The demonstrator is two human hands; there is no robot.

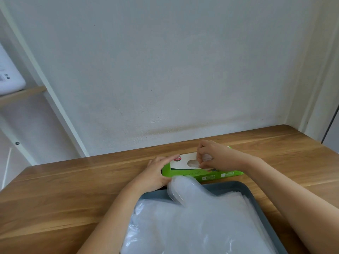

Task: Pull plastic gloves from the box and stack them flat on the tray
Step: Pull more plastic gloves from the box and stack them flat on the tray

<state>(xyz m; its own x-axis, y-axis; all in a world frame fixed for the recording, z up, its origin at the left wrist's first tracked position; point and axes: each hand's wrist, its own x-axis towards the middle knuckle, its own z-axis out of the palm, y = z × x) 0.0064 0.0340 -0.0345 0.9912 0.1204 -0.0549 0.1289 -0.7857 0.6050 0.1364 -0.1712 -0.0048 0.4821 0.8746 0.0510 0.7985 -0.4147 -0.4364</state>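
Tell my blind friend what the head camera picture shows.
The right hand pinches a clear plastic glove at the opening of a green box, which the left hand steadies. Nearer, a grey tray on the wooden table holds stacked gloves.

The green-and-white box (pixel 211 176) lies flat on the bench (pixel 73 189), its long side just behind the far rim of the grey-blue tray (pixel 231 186). A clear glove (pixel 192 163) shows in the oval opening of its white top, pinched by the right hand (pixel 216 156). The left hand (pixel 157 173) rests straight-fingered on the box's left end. The tray carries a stack of gloves (pixel 201 226), filmy and mostly flat, with one lobe bulging over the far-left rim.
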